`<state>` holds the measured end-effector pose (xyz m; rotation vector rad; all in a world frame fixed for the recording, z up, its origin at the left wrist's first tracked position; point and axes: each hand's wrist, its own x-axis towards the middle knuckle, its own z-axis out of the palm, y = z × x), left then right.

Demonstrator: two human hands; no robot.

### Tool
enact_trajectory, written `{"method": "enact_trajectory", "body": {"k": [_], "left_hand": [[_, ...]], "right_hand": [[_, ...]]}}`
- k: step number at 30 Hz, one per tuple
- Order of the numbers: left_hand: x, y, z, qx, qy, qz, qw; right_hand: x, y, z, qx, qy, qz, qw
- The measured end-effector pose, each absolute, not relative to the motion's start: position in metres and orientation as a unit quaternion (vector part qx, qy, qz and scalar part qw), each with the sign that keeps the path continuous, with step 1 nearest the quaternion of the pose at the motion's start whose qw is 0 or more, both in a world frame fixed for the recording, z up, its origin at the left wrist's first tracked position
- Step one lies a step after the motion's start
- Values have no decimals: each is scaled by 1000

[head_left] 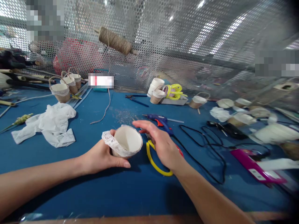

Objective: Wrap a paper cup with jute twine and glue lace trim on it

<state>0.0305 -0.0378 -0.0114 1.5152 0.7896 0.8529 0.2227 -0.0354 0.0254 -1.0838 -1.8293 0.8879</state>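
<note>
My left hand (100,157) is wrapped round a small paper cup (128,140), tilted so its white inside faces up. White lace (114,145) runs along the cup's rim, with a loose fold at the left side. Just right of the cup is my right hand (161,143), its fingers stretched out and slightly bent, with nothing visible in them. Beneath that hand lie scissors with yellow handles (161,171), partly hidden. A blue glue gun (161,120) rests on the blue table (112,193) behind my right hand.
Crumpled white lace (54,119) lies at left, near several handled cups (61,93). Pliers (137,99) and stacked cups (156,87) are at the back. A twine spool (115,40) hangs on the mesh. Black cord (210,168) trails towards a purple power strip (257,168).
</note>
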Motion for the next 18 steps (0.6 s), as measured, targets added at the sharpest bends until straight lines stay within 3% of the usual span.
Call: {"method": "enact_trajectory", "body": {"k": [2, 7, 13, 18], "left_hand": [[31, -39, -10, 651, 326, 357, 585], [32, -39, -9, 655, 326, 344, 588], [31, -37, -11, 664, 362, 343, 558], [29, -36, -9, 696, 407, 320, 498]], "right_hand": [[224, -34, 26, -409, -733, 376, 393], [228, -30, 25, -422, -668, 377, 483], [220, -44, 31, -366, -802, 207, 424], [214, -51, 29, -351, -844, 155, 374]]}}
